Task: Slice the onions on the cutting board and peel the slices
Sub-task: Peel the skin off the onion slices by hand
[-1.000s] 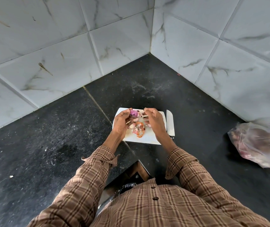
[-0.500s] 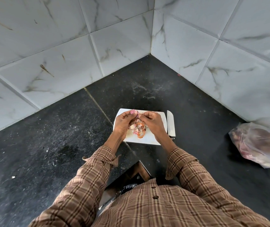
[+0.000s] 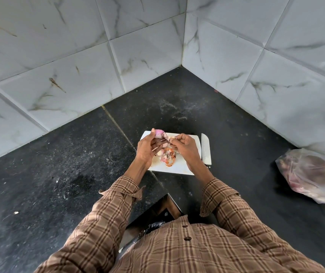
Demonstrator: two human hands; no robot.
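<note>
Peels, orange papery scraps point(image 3: 169, 159), lie on white rectangular cutting board point(image 3: 179, 168) below both hands. Left hand point(image 3: 147, 148) grips pink-purple onion piece point(image 3: 159, 133) at fingertips; right hand point(image 3: 185, 148) pinches its loose skin. Steel knife point(image 3: 206, 149) beside board's right edge.

We take the cutting board point(image 3: 185, 170) as reference. Its right edge is blocked by the knife point(image 3: 206, 149) lying along it. Well to its right, a plastic bag point(image 3: 313, 174) sits against the wall. Bare black counter point(image 3: 63, 164) is on its left, open for approach. Beyond it, a strip of counter runs to the tiled corner walls point(image 3: 183, 46). On it, onion pieces and peels point(image 3: 168, 157) crowd the middle.
</note>
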